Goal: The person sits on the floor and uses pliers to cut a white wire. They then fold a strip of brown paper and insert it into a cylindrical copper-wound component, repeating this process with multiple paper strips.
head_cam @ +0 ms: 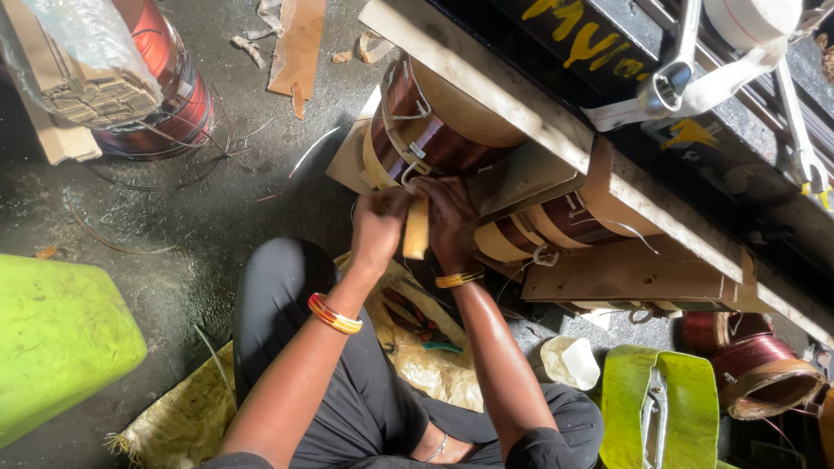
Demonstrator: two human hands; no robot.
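Dark, gritty concrete floor (217,217), stained. On it: woven sack mat (187,421) under the seated person, w/ pliers (417,326) on top; 1 green plastic container (61,339) at left; red wire spool (178,100) top left; cardboard scraps (295,48); loose wire bits (113,243); white plastic cup (569,360); copper coils (756,365) at right.

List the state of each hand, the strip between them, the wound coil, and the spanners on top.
left hand: closed on tan strip
right hand: gripping same strip
tan strip: upright between the hands
copper coil: wound, clamped under wooden bar
spanners: lying idle
pliers: lying on cloth
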